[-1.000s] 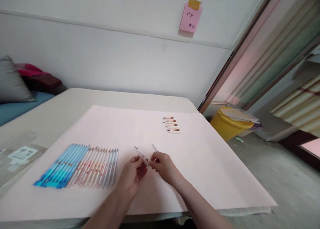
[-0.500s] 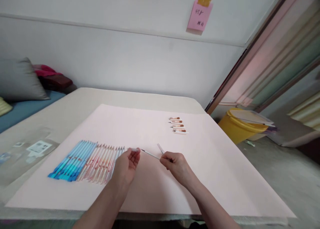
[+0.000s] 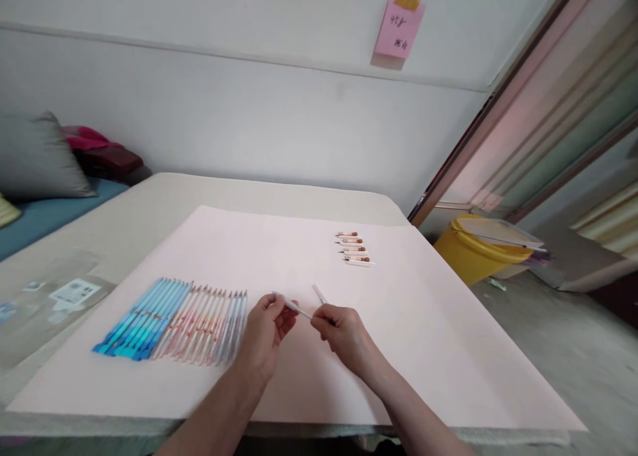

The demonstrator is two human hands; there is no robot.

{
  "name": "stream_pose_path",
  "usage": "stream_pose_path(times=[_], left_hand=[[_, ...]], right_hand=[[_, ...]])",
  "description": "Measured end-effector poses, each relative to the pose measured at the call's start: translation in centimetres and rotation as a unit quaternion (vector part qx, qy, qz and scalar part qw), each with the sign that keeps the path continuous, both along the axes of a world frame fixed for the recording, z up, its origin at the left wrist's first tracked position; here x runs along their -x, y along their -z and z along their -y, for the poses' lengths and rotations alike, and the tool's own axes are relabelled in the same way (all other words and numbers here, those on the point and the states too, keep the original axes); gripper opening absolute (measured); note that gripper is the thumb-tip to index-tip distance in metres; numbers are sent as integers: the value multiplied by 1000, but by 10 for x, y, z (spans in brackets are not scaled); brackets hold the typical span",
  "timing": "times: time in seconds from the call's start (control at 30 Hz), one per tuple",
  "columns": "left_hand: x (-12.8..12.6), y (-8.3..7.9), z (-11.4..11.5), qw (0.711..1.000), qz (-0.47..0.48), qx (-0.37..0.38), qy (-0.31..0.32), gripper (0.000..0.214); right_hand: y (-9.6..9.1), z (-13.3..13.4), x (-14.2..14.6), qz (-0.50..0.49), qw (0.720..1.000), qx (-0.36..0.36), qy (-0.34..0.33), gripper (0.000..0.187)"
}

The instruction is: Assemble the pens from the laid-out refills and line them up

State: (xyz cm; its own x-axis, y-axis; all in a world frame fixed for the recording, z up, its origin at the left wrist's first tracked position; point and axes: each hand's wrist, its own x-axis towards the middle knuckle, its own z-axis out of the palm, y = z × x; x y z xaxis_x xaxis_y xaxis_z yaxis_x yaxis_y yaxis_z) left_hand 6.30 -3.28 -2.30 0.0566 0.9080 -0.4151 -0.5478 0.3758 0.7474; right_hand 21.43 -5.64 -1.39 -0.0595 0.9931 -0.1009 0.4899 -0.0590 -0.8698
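Observation:
My left hand point(image 3: 269, 330) is closed in a pinch on a short pale pen barrel section point(image 3: 280, 298), its tip pointing up and left. My right hand point(image 3: 343, 330) grips the rear of a thin white pen refill point(image 3: 301, 311), whose front now sits inside that barrel section. Just beyond the right fingers a second pale tube point(image 3: 319, 293) sticks out; I cannot tell whether it is held or lies on the sheet. Left of my hands lies a row of pens, the blue ones point(image 3: 144, 320) outermost and the clear patterned ones point(image 3: 202, 323) closer in.
Several small pen parts with brown ends point(image 3: 355, 250) lie at the back right of the pale pink sheet point(image 3: 423, 336). A clear plastic bag point(image 3: 44, 310) is on the table's left. A yellow bin point(image 3: 466, 250) stands on the floor at right.
My left hand has moved right, toward my right hand. The refill's dark tip, in the open before, is now hidden inside the barrel section.

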Motion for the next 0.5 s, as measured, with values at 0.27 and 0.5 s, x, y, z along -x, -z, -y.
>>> stream_pose_path(times=[0.27,0.5], left_hand=[[-6,4,6,999,-19,-35,26,21],[-5,1,3,999,46,6,-7,9]], right_hand=[[9,-1,6,-81,996,41,13,20],[7,-2,10,-103,993,52,20,12]])
